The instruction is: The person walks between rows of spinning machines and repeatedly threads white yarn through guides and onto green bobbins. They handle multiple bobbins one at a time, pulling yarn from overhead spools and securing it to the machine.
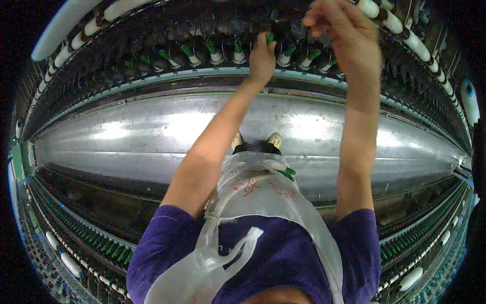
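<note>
A row of spinning bobbins with green tube tops and white yarn stands along the far machine, among them one bobbin point(238, 53) just left of my left hand. My left hand point(262, 62) is closed round another bobbin in that row, whose green top point(269, 38) shows between thumb and fingers. Higher up and to the right, my right hand point(349, 38) is raised near the white rollers, somewhat smeared by motion. Its fingers are bent together in a pinch. Whatever they hold, perhaps thread, is too fine to see.
White rollers point(392, 23) curve along the machine's upper part. A pale metal rail point(197, 72) runs below the bobbins. Behind me stands a second machine with green tubes point(114, 252). I wear a white plastic apron point(273, 195) with green tubes point(288, 174) at its pouch.
</note>
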`<state>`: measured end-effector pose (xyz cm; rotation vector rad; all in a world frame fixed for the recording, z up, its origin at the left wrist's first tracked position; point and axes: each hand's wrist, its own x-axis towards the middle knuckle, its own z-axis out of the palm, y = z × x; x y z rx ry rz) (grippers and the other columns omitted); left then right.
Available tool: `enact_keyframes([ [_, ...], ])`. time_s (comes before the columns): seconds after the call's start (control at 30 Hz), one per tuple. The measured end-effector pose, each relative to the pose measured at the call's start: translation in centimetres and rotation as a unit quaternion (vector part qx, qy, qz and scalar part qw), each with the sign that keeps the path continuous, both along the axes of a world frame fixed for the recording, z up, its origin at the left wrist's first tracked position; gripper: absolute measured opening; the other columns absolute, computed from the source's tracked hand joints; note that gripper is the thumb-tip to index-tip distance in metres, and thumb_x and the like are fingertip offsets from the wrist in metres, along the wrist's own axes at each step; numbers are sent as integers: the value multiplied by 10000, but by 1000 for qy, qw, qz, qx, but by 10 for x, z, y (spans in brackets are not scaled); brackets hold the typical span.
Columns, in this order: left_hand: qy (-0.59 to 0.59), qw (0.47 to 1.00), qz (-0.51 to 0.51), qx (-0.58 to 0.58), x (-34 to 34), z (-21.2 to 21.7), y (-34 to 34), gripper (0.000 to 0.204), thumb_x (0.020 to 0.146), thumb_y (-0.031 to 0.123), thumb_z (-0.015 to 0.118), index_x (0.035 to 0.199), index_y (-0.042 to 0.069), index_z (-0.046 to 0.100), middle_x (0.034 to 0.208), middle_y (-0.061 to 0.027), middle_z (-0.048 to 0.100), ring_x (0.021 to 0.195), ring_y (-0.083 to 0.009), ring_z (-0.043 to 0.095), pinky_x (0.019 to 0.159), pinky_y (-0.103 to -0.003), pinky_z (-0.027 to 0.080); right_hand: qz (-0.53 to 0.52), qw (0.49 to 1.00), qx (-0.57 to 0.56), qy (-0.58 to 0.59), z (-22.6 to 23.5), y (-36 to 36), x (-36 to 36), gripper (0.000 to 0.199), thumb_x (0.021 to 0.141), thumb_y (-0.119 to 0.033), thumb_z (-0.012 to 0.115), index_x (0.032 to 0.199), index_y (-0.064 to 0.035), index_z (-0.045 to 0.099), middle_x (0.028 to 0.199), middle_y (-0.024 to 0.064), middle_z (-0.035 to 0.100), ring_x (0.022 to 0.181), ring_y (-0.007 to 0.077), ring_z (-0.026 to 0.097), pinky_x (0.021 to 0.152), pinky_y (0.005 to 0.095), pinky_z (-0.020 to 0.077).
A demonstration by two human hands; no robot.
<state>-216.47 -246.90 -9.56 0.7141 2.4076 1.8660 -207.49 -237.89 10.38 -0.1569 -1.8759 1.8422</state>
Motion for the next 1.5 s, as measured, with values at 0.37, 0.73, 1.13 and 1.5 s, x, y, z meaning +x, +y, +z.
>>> enact_keyframes([
  [0.37, -49, 995, -3, -85, 13, -44, -14, 396, 908, 228, 480, 1250, 46, 401, 970, -231, 579, 836, -406, 562, 680, -453, 440, 14, 983, 185, 4, 57, -4, -17, 174, 872, -133, 546, 799, -3, 635, 629, 36, 573, 531, 85, 524, 456, 236, 420],
  [0.73, 616, 783, -51, -68, -34, 161, -12, 385, 701, 91, 596, 1085, 93, 561, 960, -109, 577, 902, -315, 557, 785, -413, 454, -164, 946, 125, -251, -229, -68, 3, 145, 793, -54, 524, 731, 67, 574, 592, 117, 538, 555, 171, 455, 531, 341, 399],
  [1.13, 580, 790, -187, -66, 28, 222, -72, 287, 663, 116, 582, 949, 91, 577, 826, -56, 555, 699, -240, 553, 598, -347, 460, -185, 675, 710, -86, -20, 16, -56, 126, 803, -125, 572, 750, -19, 616, 626, 99, 557, 584, 242, 553, 525, 343, 442],
  [1.5, 435, 838, -231, -235, -5, 158, -165, 421, 584, 43, 613, 996, 49, 524, 863, -86, 554, 795, -277, 556, 685, -391, 444, -248, 747, 611, -86, 6, 15, -125, 125, 743, -22, 612, 733, 45, 507, 887, 190, 424, 857, 355, 388, 755, 468, 326],
])
